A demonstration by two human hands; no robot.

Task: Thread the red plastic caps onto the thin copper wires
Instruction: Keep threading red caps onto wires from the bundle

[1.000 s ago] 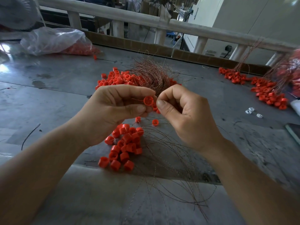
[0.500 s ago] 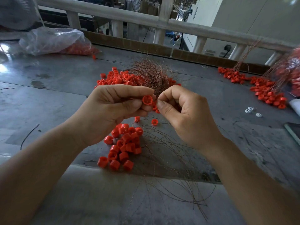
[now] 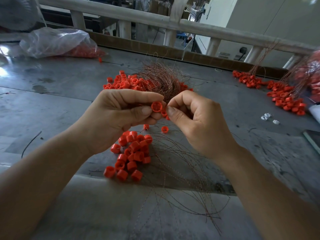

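Feeding a wire through a cap looks to be the step in hand. Nearest, at six o'clock, loose thin copper wires (image 3: 181, 187) fan over the worn grey surface (image 3: 52, 101). Just beyond them lies a small heap of red plastic ring-shaped caps (image 3: 133, 153).

Above that heap the left hand (image 3: 117, 118) pinches one red cap (image 3: 156, 106) between thumb and forefinger, its ribbed open face toward the camera and the other fingers curled beneath. The right hand (image 3: 195, 123), at three o'clock of the cap and almost touching it, has thumb and forefinger pressed together and the rest curled. It seems to pinch a single wire end, too fine to make out.

To do this well, I would hold the cap dead still and leave only a short stub of wire past the fingertips so it cannot buckle. Then push straight, not at a slant.

At twelve o'clock, behind the hands, a brown bundle of copper wires (image 3: 161, 78) lies over a wider spread of red caps (image 3: 124, 83). At ten o'clock sits a clear plastic bag (image 3: 55, 42) with more red pieces inside.

Against the picture from a second ago, little differs. Both hands keep the same pinches, and the cap sits in the same spot between them.
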